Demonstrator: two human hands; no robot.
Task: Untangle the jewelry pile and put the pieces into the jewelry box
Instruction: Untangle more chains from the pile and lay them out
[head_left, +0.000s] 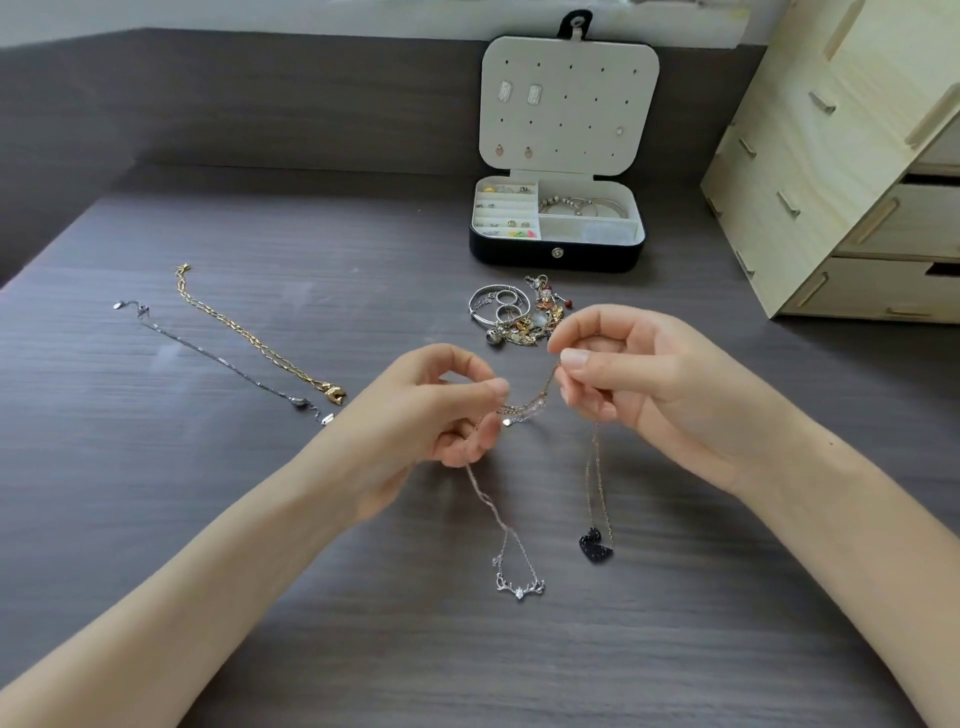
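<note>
My left hand (441, 410) and my right hand (639, 384) are raised over the table, and each pinches part of two thin chains knotted together between them (524, 408). From the left hand hangs a silver necklace with an antler pendant (519, 584). A gold chain with a black swan pendant (596, 545) drops from the right hand. Behind the hands lies the tangled jewelry pile (519, 314) of bangles, rings and charms. The open jewelry box (557, 252) stands further back, with earrings pinned in its lid and bracelets in a compartment.
A gold chain necklace (254, 332) and a dark silver chain necklace (218, 358) lie stretched out on the dark wood-grain table at the left. A pale wooden drawer unit (852, 166) stands at the right back. A dark raised ledge (260, 104) runs along the table's rear.
</note>
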